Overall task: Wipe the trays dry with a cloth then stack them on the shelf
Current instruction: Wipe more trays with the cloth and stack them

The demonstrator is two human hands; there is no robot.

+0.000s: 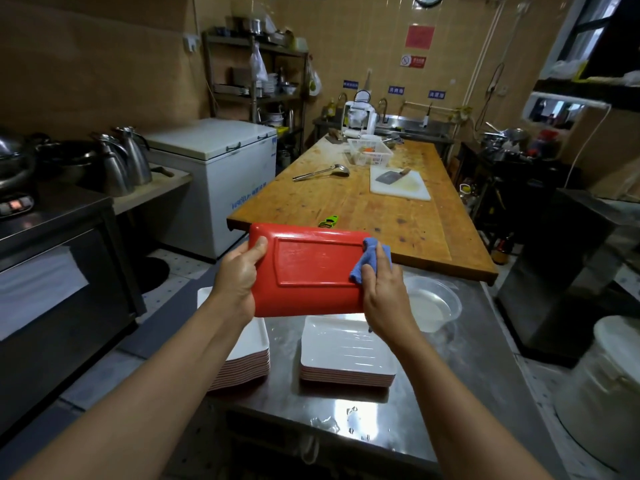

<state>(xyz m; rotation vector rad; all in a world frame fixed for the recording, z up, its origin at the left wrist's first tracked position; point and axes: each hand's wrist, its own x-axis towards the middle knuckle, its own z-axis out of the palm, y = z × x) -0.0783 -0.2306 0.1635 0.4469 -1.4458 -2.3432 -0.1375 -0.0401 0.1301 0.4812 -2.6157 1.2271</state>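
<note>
A: What sits nearest?

B: Two stacks of white trays (346, 348) on the wet steel counter (346, 420).

A: And above them?

B: A glossy red tray (311, 268), underside facing, long axis left-right. Left hand (239, 275) grips its left edge; right hand (381, 289) presses a blue cloth (370, 254) against it. Wooden table (381, 209) beyond.

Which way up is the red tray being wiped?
Underside facing the camera: the red tray shows its raised base panel, not the white inside seen on the stacked trays.
</note>
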